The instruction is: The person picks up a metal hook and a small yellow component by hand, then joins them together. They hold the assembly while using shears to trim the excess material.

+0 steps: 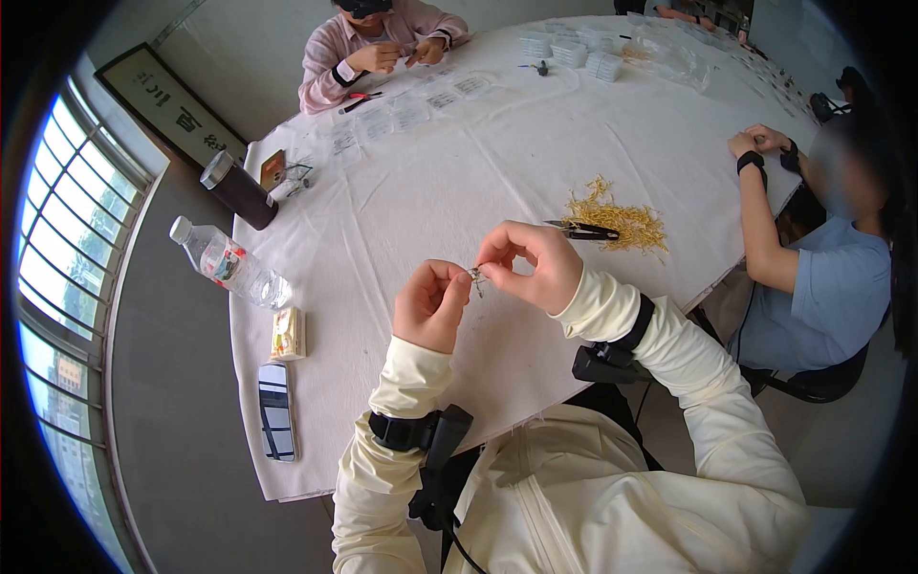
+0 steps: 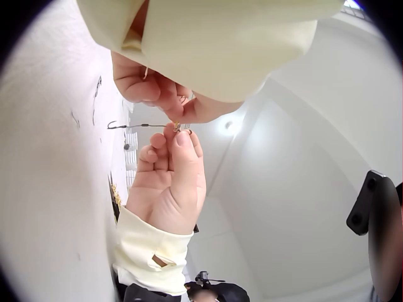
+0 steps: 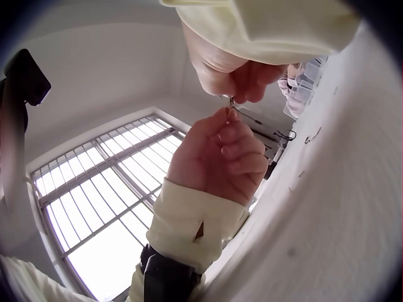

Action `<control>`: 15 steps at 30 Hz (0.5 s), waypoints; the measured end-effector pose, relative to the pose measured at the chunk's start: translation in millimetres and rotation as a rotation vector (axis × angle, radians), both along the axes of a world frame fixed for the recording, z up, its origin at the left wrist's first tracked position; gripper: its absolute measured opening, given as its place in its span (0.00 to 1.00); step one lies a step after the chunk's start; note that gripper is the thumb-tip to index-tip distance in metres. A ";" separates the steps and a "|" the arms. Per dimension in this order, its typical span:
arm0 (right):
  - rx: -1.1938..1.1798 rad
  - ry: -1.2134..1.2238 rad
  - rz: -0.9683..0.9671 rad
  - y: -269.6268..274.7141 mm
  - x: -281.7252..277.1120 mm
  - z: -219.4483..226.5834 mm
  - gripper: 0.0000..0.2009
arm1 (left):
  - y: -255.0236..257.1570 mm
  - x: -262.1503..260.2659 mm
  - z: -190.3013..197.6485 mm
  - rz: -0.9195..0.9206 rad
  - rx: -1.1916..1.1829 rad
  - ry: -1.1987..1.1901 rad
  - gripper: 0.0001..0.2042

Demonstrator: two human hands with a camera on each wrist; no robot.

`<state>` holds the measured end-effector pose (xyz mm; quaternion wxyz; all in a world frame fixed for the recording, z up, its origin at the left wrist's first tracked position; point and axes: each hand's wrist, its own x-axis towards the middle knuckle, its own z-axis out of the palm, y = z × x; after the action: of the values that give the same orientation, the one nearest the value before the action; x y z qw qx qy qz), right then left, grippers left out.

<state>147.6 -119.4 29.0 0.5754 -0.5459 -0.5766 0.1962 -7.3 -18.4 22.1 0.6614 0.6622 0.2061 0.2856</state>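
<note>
Over the near part of the table, my left hand (image 1: 430,304) and right hand (image 1: 535,266) meet fingertip to fingertip at a small silvery metal piece (image 1: 475,276). The thumb and index finger of each hand pinch it. From it hangs a thin dark wire (image 2: 141,126) with a bent end, seen sideways in the left wrist view. In the right wrist view the little piece (image 3: 232,102) is mostly covered by the fingertips. Its exact kind I cannot tell.
Yellow strips (image 1: 622,220) lie heaped beside a black narrow tool (image 1: 585,231). Along the left edge stand a water bottle (image 1: 229,263), thermos (image 1: 237,189), tissue pack (image 1: 287,333) and phone (image 1: 277,411). Clear boxes (image 1: 569,53) are at the back. People sit opposite and right.
</note>
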 end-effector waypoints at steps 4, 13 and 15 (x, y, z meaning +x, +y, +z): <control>0.005 -0.095 -0.054 -1.7 -0.9 3.9 0.04 | -2.0 -0.2 1.9 0.020 0.096 0.019 0.04; 0.058 0.140 0.043 3.5 0.6 -9.4 0.04 | -4.0 0.5 2.3 0.028 0.199 0.034 0.03; 0.032 0.200 0.054 2.8 0.1 -8.2 0.04 | -4.2 0.8 2.4 0.027 0.205 0.037 0.03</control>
<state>147.7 -116.6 20.8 0.6334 -0.4983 -0.5338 0.2560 -6.5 -22.7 24.5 0.5822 0.7289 0.1969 0.3017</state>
